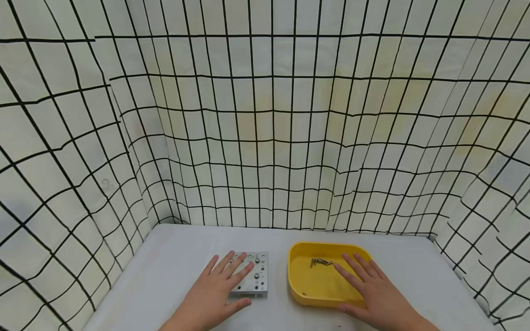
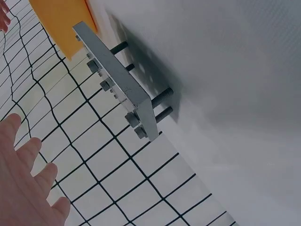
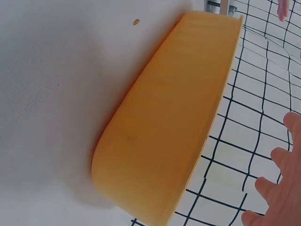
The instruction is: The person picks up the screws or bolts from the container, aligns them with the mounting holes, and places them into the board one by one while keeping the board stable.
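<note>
The left hand (image 1: 219, 287) lies flat, fingers spread, over the near left part of the plate (image 1: 254, 276), a metal plate with bolts standing on the bench (image 1: 174, 266). The right hand (image 1: 372, 289), fingers straight and holding nothing, reaches over the yellow tray (image 1: 302, 280), fingertips near the loose screws (image 1: 320, 262) inside it.

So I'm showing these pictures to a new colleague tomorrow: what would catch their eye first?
Probably the yellow tray on the grey table, with small metal screws lying in it and the right hand spread over it. Beside it on the left stands a grey metal plate raised on bolts, with the left hand open over it. Behind rises a white backdrop with a black grid.
</note>
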`<state>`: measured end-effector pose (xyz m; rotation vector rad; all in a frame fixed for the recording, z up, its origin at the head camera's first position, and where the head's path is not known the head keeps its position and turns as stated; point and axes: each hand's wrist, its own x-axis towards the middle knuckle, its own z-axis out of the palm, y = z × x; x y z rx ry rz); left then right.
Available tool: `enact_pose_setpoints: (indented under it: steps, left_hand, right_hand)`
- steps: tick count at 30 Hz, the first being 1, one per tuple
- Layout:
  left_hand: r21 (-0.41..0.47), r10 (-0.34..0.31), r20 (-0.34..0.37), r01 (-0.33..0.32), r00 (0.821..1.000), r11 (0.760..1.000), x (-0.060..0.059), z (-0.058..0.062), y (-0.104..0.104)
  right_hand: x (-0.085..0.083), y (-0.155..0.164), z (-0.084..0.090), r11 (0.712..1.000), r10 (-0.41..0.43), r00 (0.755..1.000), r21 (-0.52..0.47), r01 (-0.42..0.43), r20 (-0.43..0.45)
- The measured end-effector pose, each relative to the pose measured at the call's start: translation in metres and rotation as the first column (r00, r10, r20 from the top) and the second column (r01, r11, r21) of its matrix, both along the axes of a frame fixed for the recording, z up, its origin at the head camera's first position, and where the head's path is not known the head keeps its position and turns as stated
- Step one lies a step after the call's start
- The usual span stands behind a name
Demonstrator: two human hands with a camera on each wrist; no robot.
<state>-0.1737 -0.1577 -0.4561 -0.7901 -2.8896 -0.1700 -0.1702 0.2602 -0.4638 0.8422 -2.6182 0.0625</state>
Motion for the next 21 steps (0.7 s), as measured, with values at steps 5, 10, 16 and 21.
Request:
enact_pose_setpoints:
  steps: [5, 10, 16, 21]
  left_hand:
    - [0.0, 0.026, -0.005, -0.026, 1.0, 1.0, 0.0005, -0.0009, -0.0022]
    - [0.001, 0.042, 0.009, -0.042, 0.999, 0.999, 0.0011, 0.0006, -0.0026]
    - [0.033, 0.068, -0.033, -0.067, 0.997, 0.997, 0.0012, 0.0007, -0.005]
    - [0.066, 0.086, -0.028, -0.084, 0.996, 0.994, 0.0004, -0.0022, -0.0092]
  right_hand:
    - [0.0004, 0.0016, -0.0006, 1.0, -0.005, 1.0, -0.004, 0.005, 0.007]
    - [0.0003, 0.0023, -0.0003, 1.0, -0.02, 1.0, 0.014, 0.02, 0.007]
    - [-0.0016, 0.0026, 0.0034, 1.0, -0.028, 0.998, 0.001, 0.028, 0.06]
    - [-0.0067, 0.0044, 0.0074, 0.999, -0.02, 0.985, -0.022, 0.024, 0.169]
